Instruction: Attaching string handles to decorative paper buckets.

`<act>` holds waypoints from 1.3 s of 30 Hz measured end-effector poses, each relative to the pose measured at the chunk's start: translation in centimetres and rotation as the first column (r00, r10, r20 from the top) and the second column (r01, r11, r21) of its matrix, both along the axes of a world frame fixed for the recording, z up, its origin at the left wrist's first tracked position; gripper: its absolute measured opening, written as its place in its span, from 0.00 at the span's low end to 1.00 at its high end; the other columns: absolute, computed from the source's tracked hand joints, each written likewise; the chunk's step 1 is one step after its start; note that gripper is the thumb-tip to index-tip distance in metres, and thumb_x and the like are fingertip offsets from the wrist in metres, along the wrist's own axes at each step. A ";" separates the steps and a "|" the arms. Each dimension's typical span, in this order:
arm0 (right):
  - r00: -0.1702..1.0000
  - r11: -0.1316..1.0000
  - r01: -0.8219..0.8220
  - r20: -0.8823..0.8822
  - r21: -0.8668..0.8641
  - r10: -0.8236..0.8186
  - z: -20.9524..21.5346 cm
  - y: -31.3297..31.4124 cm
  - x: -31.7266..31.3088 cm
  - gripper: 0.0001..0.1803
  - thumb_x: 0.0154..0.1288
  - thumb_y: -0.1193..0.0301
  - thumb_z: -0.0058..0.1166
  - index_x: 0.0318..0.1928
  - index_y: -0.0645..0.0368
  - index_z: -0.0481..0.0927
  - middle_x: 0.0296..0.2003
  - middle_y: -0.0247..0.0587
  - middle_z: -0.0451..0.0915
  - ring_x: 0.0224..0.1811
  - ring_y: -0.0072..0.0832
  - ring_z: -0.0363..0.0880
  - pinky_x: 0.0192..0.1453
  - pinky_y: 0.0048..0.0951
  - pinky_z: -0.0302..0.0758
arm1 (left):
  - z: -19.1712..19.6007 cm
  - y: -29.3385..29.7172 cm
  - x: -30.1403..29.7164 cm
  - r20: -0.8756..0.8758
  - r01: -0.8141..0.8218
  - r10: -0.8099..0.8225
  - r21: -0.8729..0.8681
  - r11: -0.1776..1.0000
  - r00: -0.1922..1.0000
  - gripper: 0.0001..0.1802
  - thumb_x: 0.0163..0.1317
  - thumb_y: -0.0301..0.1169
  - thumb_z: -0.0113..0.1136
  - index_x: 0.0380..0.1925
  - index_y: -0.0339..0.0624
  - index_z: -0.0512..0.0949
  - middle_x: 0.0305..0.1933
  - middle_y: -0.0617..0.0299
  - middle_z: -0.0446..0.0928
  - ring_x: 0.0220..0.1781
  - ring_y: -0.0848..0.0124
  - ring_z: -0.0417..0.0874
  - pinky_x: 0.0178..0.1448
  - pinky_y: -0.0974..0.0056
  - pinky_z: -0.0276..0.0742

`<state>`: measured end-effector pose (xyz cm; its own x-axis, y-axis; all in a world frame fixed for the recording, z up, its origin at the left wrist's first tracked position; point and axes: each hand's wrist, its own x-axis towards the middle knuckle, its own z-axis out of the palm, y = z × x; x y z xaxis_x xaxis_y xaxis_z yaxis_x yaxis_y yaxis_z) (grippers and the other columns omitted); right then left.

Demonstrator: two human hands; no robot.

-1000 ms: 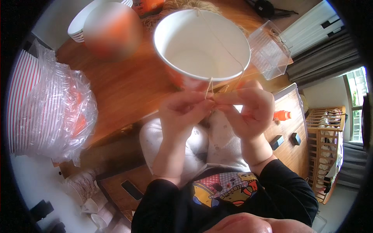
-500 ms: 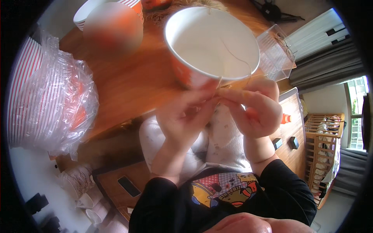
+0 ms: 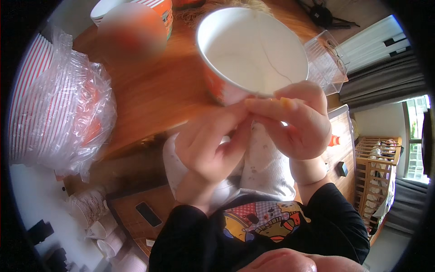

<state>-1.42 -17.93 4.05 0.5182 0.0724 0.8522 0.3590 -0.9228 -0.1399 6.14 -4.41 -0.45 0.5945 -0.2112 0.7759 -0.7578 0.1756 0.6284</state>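
A large paper bucket, white inside and orange outside, stands on the table edge in front of me. A thin pale string trails across its inside and reaches my right hand. My left hand and my right hand meet just below the bucket's near rim, above my lap. Both are closed in a pinch, thumb and fingertips pressed together on the string. The bit between the fingertips is mostly hidden by the fingers.
Plastic-wrapped stacked paper buckets stand at the left of the wooden table. Behind are more orange-and-white buckets, partly blurred, and a pile of loose strings. A clear plastic box sits right of the bucket. A phone lies lower left.
The view has shifted slightly. My hands stay together; my right fingers have moved a little up toward the rim, and the strand end sticking up between my fingertips now shows less.
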 end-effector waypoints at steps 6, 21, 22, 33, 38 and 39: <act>0.999 0.996 -0.027 -0.017 0.082 0.028 -0.1 0.1 0.0 0.23 0.42 0.74 0.72 0.44 0.53 0.83 0.32 0.28 0.80 0.37 0.25 0.76 0.37 0.24 0.71 | 0.1 0.4 -0.8 -0.252 0.141 -0.128 0.032 0.990 0.959 0.09 0.53 0.18 0.63 0.36 0.34 0.79 0.35 0.58 0.81 0.34 0.73 0.83 0.38 0.72 0.77; 0.992 0.994 0.096 -0.089 0.050 -0.092 -0.3 0.7 -0.9 0.18 0.44 0.72 0.72 0.41 0.49 0.86 0.37 0.26 0.76 0.39 0.23 0.72 0.41 0.23 0.68 | -0.8 -0.3 -0.7 -0.386 0.199 -0.234 -0.128 0.972 0.892 0.09 0.53 0.17 0.65 0.36 0.35 0.80 0.33 0.61 0.81 0.31 0.77 0.82 0.32 0.75 0.76; 0.993 0.995 0.091 -0.077 0.049 -0.087 -0.4 0.7 -0.8 0.19 0.44 0.72 0.72 0.41 0.49 0.85 0.37 0.26 0.76 0.39 0.22 0.72 0.41 0.23 0.68 | -0.9 -0.4 -0.7 -0.368 0.175 -0.217 -0.144 0.974 0.904 0.11 0.50 0.18 0.67 0.35 0.37 0.81 0.31 0.62 0.82 0.28 0.77 0.82 0.28 0.75 0.75; 0.996 0.998 0.055 0.066 0.039 -0.057 -1.0 0.0 -0.2 0.26 0.43 0.71 0.73 0.48 0.47 0.82 0.38 0.24 0.77 0.38 0.20 0.73 0.43 0.24 0.65 | 0.1 0.5 -0.6 -0.240 0.204 -0.207 -0.034 0.978 0.949 0.13 0.51 0.20 0.62 0.39 0.36 0.83 0.34 0.57 0.83 0.27 0.72 0.83 0.32 0.71 0.77; 0.996 0.993 0.084 -0.032 -0.079 -0.087 -0.1 0.4 -0.6 0.27 0.43 0.73 0.73 0.48 0.49 0.82 0.34 0.25 0.77 0.37 0.21 0.72 0.42 0.23 0.66 | 0.2 1.0 -0.6 -0.261 0.223 -0.218 -0.014 0.975 0.940 0.14 0.50 0.20 0.61 0.40 0.37 0.83 0.33 0.57 0.84 0.27 0.70 0.83 0.33 0.69 0.77; 0.998 0.998 0.058 0.013 -0.031 -0.057 -0.2 0.4 -0.5 0.26 0.43 0.73 0.73 0.47 0.49 0.82 0.34 0.25 0.78 0.37 0.21 0.72 0.42 0.23 0.66 | 0.3 1.1 -0.6 -0.236 0.194 -0.183 0.022 0.981 0.954 0.14 0.49 0.21 0.62 0.39 0.37 0.83 0.33 0.57 0.83 0.27 0.69 0.83 0.33 0.69 0.77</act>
